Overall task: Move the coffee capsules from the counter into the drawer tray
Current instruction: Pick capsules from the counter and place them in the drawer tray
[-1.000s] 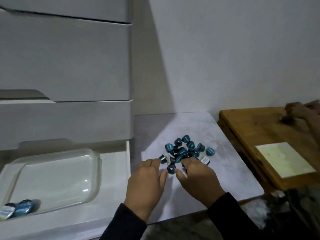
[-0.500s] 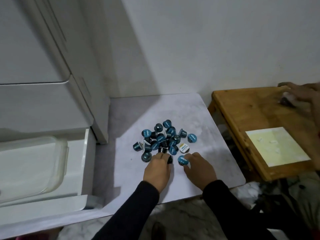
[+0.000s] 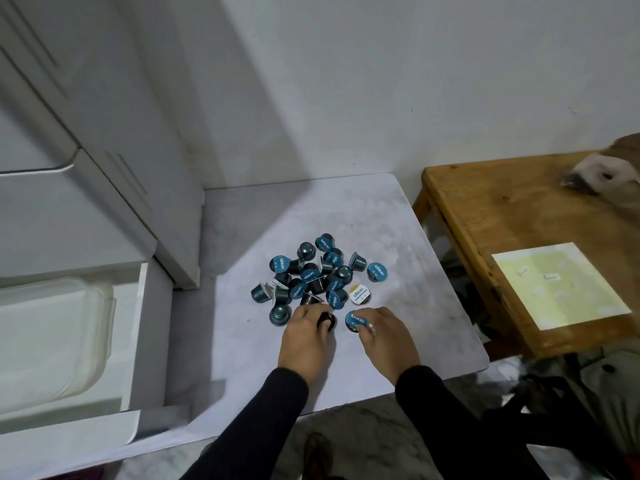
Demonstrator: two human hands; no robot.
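Pale marbled counter point(image 3: 363, 216) | heap of teal foil-lidded coffee capsules point(image 3: 317, 275) at centre | left hand point(image 3: 306, 341) now curled round dark capsule point(image 3: 327, 320) | right hand point(image 3: 384, 336) pinching blue-lidded capsule point(image 3: 356, 321), both drawn nearer | clear plastic drawer tray point(image 3: 52, 334) far left: transfer next.

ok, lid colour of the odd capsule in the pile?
White with a gold patch, head view.
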